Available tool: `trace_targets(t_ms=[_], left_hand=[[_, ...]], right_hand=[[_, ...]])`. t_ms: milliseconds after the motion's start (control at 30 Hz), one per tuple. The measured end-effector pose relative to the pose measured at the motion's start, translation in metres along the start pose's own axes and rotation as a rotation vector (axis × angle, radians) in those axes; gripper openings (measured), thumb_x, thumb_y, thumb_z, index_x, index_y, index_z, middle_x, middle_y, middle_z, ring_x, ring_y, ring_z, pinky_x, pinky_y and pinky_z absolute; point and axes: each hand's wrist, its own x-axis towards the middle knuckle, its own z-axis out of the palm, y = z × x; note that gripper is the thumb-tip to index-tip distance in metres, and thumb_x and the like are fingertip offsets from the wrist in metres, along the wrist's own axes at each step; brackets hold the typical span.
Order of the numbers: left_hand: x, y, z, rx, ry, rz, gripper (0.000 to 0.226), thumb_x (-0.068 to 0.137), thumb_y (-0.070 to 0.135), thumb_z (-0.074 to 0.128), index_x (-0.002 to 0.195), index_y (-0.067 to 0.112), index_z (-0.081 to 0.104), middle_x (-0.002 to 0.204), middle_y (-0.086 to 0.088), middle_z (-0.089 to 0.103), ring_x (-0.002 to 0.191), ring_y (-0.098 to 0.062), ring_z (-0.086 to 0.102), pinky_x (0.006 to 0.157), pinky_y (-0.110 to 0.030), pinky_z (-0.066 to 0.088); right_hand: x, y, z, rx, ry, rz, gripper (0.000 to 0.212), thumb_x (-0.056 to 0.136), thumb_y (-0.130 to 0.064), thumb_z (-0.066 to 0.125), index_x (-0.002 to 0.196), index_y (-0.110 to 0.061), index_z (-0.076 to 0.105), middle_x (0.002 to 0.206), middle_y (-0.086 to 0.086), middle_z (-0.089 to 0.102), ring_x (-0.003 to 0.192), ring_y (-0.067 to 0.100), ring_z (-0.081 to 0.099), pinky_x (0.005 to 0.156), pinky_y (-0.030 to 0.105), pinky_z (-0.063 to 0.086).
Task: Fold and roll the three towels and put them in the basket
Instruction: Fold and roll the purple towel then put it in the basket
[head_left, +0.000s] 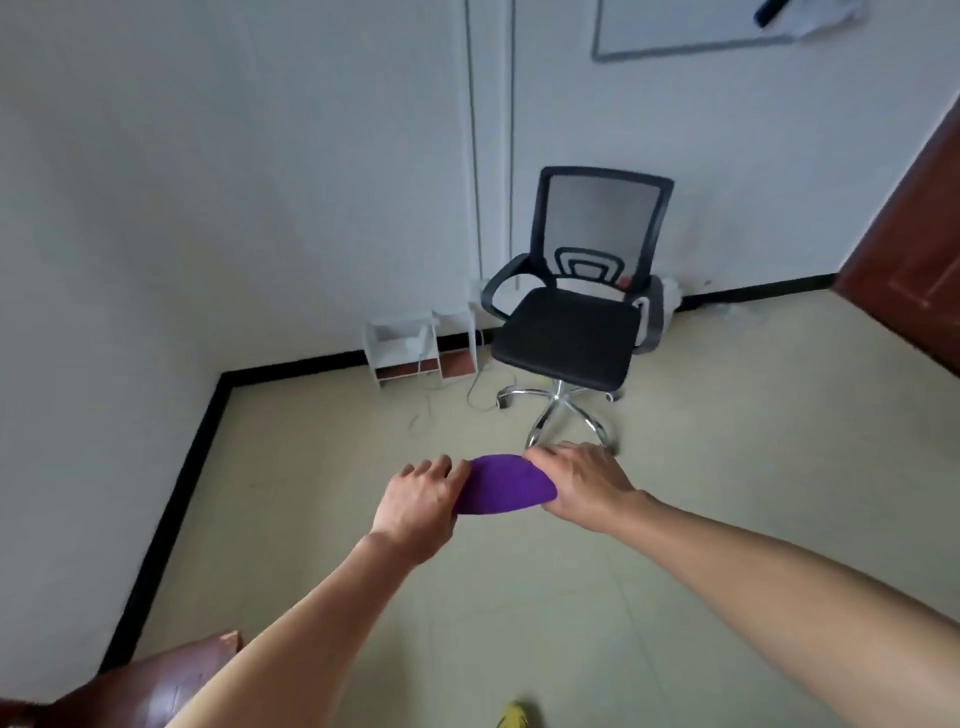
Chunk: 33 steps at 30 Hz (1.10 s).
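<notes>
A rolled purple towel (506, 486) is held in the air above the floor, between both hands. My left hand (423, 501) grips its left end with curled fingers. My right hand (582, 480) grips its right end, fingers wrapped over the top. Both arms reach forward from the bottom of the view. No basket and no other towels are in view.
A black mesh office chair (576, 322) on a chrome base stands ahead near the wall. A small white shelf rack (415, 348) sits in the corner with loose cables on the floor. A dark wooden surface (150, 691) shows at bottom left, a brown door (914, 244) at right.
</notes>
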Motion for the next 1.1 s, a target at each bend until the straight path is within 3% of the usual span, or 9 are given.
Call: trace_targets(t_ms=[167,267,400,633,833,1100], left_hand=[[0.142,0.023,-0.020,0.026,0.092,0.245,0.051,0.049,0.021,0.081,0.096,0.015,0.062,0.074,0.000,0.062,0.059,-0.023,0.062,0.053,-0.029,0.051],[0.206,0.057,-0.028,0.025,0.122,0.375,0.054,0.047,0.025,0.082,0.098,0.014,0.066,0.075,0.000,0.063,0.063,-0.024,0.063,0.056,-0.032,0.052],[0.289,0.147,-0.036,0.020,0.160,0.621,0.056,0.045,0.024,0.081,0.098,0.015,0.065,0.076,0.000,0.062,0.062,-0.022,0.061,0.053,-0.033,0.050],[0.397,0.314,-0.049,0.024,0.231,0.900,0.058,0.049,0.017,0.081,0.104,0.015,0.062,0.078,-0.001,0.060,0.061,-0.022,0.057,0.052,-0.033,0.047],[0.487,0.447,-0.065,0.037,0.246,0.991,0.060,0.045,0.018,0.082,0.102,0.015,0.064,0.077,-0.001,0.061,0.061,-0.021,0.057,0.052,-0.031,0.045],[0.581,0.599,-0.071,-0.036,0.208,1.042,0.052,0.054,0.019,0.081,0.102,0.015,0.062,0.078,0.000,0.062,0.062,-0.020,0.058,0.053,-0.030,0.046]], right_hand=[[0.013,0.099,-0.038,-0.198,0.157,0.194,0.043,0.057,-0.025,0.075,0.097,-0.020,0.059,0.084,-0.004,0.066,0.082,0.021,0.063,0.062,0.032,0.049],[-0.008,0.141,-0.058,-0.250,0.171,0.300,0.043,0.058,-0.030,0.076,0.097,-0.018,0.060,0.086,-0.003,0.066,0.083,0.022,0.063,0.061,0.033,0.049],[-0.068,0.221,-0.081,-0.327,0.222,0.516,0.040,0.064,-0.031,0.071,0.099,-0.018,0.060,0.088,-0.003,0.066,0.083,0.023,0.063,0.062,0.034,0.048],[-0.168,0.346,-0.112,-0.424,0.199,0.795,0.043,0.069,-0.034,0.068,0.107,-0.016,0.060,0.097,0.000,0.067,0.086,0.024,0.062,0.067,0.036,0.050],[-0.227,0.476,-0.144,-0.438,0.261,0.863,0.049,0.068,-0.039,0.077,0.108,-0.015,0.063,0.100,0.003,0.070,0.086,0.023,0.066,0.068,0.034,0.055],[-0.294,0.616,-0.184,-0.486,0.261,0.923,0.047,0.066,-0.038,0.076,0.107,-0.017,0.062,0.095,0.002,0.071,0.079,0.022,0.066,0.065,0.032,0.053]])
